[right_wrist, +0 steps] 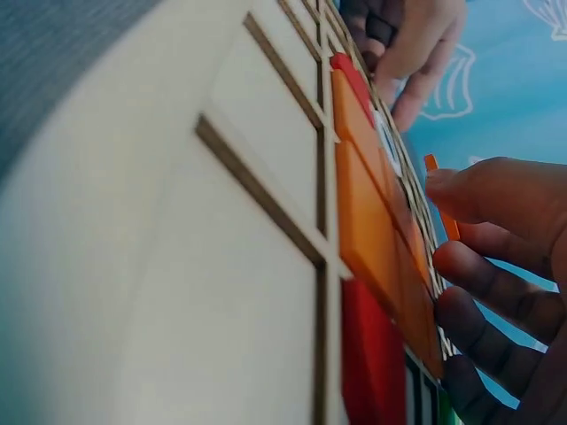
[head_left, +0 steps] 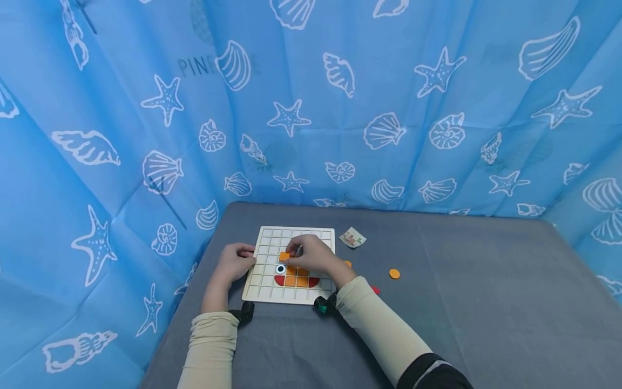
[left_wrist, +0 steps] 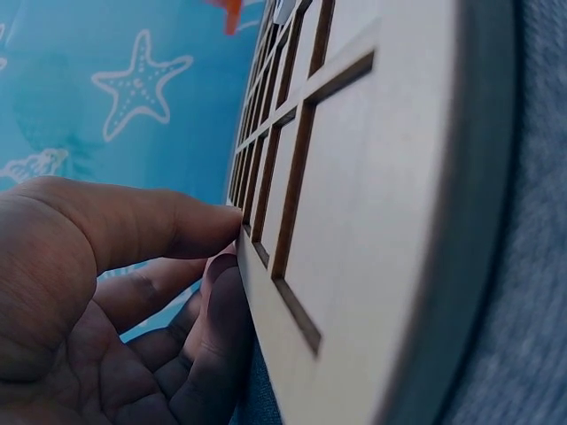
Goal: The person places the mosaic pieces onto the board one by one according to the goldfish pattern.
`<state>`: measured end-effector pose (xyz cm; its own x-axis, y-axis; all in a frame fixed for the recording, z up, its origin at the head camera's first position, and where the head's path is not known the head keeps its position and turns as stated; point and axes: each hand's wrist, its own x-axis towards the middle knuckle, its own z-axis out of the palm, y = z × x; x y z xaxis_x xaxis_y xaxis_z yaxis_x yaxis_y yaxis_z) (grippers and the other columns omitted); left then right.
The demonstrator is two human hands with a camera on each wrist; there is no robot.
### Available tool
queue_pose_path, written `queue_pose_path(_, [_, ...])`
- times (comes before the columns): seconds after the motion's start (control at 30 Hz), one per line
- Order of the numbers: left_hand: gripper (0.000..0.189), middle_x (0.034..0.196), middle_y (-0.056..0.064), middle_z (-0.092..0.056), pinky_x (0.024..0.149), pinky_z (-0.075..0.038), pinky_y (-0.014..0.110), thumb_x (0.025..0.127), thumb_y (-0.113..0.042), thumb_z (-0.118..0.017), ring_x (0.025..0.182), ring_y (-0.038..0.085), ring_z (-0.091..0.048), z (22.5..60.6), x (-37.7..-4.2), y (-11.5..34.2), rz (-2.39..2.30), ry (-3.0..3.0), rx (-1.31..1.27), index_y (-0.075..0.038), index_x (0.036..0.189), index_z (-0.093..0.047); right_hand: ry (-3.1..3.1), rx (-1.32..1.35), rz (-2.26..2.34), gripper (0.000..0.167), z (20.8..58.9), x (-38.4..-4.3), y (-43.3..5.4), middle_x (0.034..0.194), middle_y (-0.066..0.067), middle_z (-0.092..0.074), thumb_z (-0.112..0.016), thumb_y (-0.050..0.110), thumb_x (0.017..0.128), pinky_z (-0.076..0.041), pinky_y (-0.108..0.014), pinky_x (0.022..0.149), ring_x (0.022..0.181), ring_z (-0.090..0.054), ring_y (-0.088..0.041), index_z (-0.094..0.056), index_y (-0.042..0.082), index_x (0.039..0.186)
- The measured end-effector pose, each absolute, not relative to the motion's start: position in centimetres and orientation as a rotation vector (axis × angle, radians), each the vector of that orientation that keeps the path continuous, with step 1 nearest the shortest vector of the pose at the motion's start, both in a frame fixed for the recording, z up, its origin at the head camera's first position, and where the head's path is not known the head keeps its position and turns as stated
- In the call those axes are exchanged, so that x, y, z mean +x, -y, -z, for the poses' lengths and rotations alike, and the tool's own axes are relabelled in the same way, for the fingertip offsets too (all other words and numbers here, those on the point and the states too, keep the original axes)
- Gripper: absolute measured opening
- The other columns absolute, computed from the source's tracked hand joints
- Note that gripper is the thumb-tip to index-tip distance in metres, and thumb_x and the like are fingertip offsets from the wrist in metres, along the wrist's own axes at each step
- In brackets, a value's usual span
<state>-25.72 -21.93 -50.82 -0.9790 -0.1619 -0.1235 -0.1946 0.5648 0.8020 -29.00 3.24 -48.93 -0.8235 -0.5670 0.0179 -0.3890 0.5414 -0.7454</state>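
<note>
A pale wooden grid board [head_left: 264, 293] lies on the grey table. My left hand [head_left: 235, 263] is at its left edge, and in the left wrist view the thumb [left_wrist: 199, 226] presses the rim with the fingers curled below. Between thumb and forefinger my right hand [head_left: 315, 254] pinches an orange square tile [head_left: 284, 256], held over the board. Just below that tile sits a round eye tile [head_left: 280, 269], black on white. Several orange square tiles [right_wrist: 363, 208] fill cells near it, partly hidden by the right hand. Red rounded tiles [head_left: 313, 282] flank the lowest orange row.
Behind the board's right corner lies a small card with a coloured grid pattern [head_left: 352, 237]. To the right are an orange disc [head_left: 394, 274], another orange piece [head_left: 347, 264] and a red piece [head_left: 376, 290] beside the right sleeve. A blue shell-print curtain [head_left: 311, 146] hangs behind the table.
</note>
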Motion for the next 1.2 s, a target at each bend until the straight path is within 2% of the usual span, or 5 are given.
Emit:
queue_pose_path(0.23, [0.032,0.106,0.016,-0.068,0.08,-0.054,0.038,0.096,-0.005,-0.069,0.093,0.028,-0.064,50.89,-25.65,21.94,-1.422,-2.744,-0.304,0.002,0.127,-0.072,-2.596,-0.803,1.043,0.017,49.21,-29.26,-2.42,0.099,0.003,-0.069,-0.081,0.026,0.095,-0.053,-0.032,0.083,0.089,-0.06,-0.015,-0.078,0.015,0.108])
queue_pose_path(0.77, [0.032,0.105,0.015,-0.068,0.081,-0.053,0.038,0.095,-0.004,-0.069,0.092,0.026,-0.064,50.64,-25.61,21.92,-1.421,-2.75,-0.303,0.003,0.127,-0.072,-2.592,-0.823,1.046,0.007,49.34,-29.34,-2.33,0.096,0.004,-0.068,-0.075,0.02,0.099,-0.053,-0.035,0.082,0.087,-0.061,-0.014,-0.079,0.016,0.104])
queue_pose_path(1.2, [0.031,0.103,0.015,-0.068,0.08,-0.054,0.038,0.094,-0.003,-0.069,0.091,0.026,-0.064,50.81,-25.67,21.9,-1.417,-2.765,-0.296,0.003,0.125,-0.072,-2.612,-0.829,1.032,0.006,49.2,-29.13,-2.21,0.097,0.004,-0.068,-0.075,0.02,0.1,-0.053,-0.035,0.082,0.087,-0.061,-0.014,-0.079,0.016,0.103])
